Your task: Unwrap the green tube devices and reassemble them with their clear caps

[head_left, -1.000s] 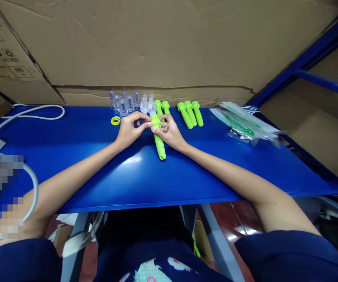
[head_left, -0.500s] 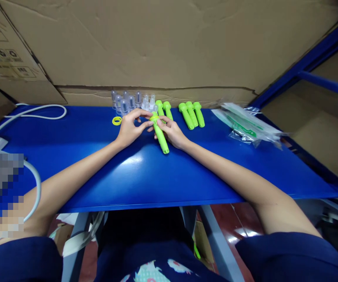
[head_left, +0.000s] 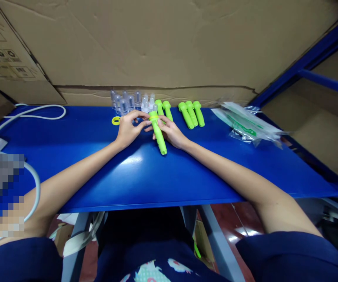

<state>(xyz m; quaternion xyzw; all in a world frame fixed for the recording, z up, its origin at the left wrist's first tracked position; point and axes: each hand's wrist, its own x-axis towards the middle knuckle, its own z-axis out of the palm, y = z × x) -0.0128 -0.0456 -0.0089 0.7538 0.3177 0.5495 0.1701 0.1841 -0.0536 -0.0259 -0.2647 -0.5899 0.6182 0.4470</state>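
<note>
- Fingertips (head_left: 143, 123) of my left hand (head_left: 128, 128) pinch at the head of a long lime-green plastic tube (head_left: 159, 134), where a thin yellow ring (head_left: 153, 117) sits around it; the remaining fingers are curled loosely.
- My right hand (head_left: 171, 132) is closed around the same tube from the other side, thumb and fingers gripping its upper half, while the lower end rests on the table.
- I see the tube lying roughly along my line of sight, midway between both wrists.
- Just left of my left hand lies a loose yellow ring (head_left: 115, 120).
- Beyond my fingers stands a cluster of small clear plastic caps (head_left: 128, 102), with two more green tubes (head_left: 163, 109) beside them and a group of three green tubes (head_left: 191, 113) further right.
- Clear plastic sleeves with green print (head_left: 245, 124) lie well to the right.
- Everything rests on a glossy blue table (head_left: 98, 164), backed by a wall of brown cardboard boxes (head_left: 157, 47).
- A white cable (head_left: 36, 116) loops at far left; a blue metal rack frame (head_left: 310, 66) rises at right.
</note>
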